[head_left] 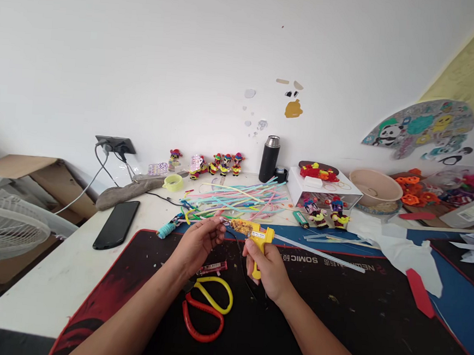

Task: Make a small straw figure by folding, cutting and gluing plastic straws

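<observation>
My right hand [269, 267] is wrapped round the handle of a yellow hot glue gun [260, 237], whose nozzle points left. A long translucent glue stick [321, 253] sticks out of its back end. At the nozzle, my left hand [204, 240] pinches something small between thumb and fingertips, too small and covered to name. Below my hands lies a pair of scissors [205, 312] with one red and one yellow handle loop. A small red packet [213, 267] rests just above the scissors, partly behind my left wrist.
Pastel pipe cleaners [235, 196] lie in a heap behind my hands. Small figurines [225, 164] line the wall beside a black thermos [270, 159]. A phone [116, 225] and a fan [7, 230] are at left, a white box [326, 190] and a bowl [376, 185] at right.
</observation>
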Demonstrator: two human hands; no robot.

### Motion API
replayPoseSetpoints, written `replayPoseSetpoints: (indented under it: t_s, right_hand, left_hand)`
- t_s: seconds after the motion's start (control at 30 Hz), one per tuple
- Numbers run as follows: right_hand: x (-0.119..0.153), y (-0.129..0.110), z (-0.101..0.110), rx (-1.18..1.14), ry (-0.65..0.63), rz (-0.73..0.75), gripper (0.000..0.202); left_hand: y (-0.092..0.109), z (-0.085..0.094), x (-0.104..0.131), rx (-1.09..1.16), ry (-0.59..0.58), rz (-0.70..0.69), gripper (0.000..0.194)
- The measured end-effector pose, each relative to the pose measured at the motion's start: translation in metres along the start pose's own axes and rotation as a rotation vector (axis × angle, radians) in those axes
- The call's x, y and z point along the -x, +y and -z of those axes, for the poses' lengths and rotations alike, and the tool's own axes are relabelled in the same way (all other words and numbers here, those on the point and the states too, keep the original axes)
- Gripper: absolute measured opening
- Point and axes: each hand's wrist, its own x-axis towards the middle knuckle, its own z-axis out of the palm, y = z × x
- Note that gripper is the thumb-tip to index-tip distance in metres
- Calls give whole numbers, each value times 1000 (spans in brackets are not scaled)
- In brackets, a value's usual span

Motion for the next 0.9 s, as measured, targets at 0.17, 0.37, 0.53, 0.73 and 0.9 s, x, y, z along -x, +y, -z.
replayPoseSetpoints:
  t_s: [0.17,0.37,0.53,0.73,0.9]
  right_hand:
    - [2,-1,-1,31,7,-12,60]
    - [1,-2,-1,50,5,-26,63]
    - [0,-2,-1,50,15,-33,63]
    - [1,-3,-3,64,29,-34,63]
    - [0,-1,-2,71,37,-34,62]
  left_hand:
    - [1,0,0,-3,5,-6,35]
    - [-1,1,-1,-25,-2,-23,33]
    - [-2,3,-1,-35,-5,-30,32]
    - [-3,2,0,-41,0,-27,33]
    - [-4,3,2,-55,3,-17,32]
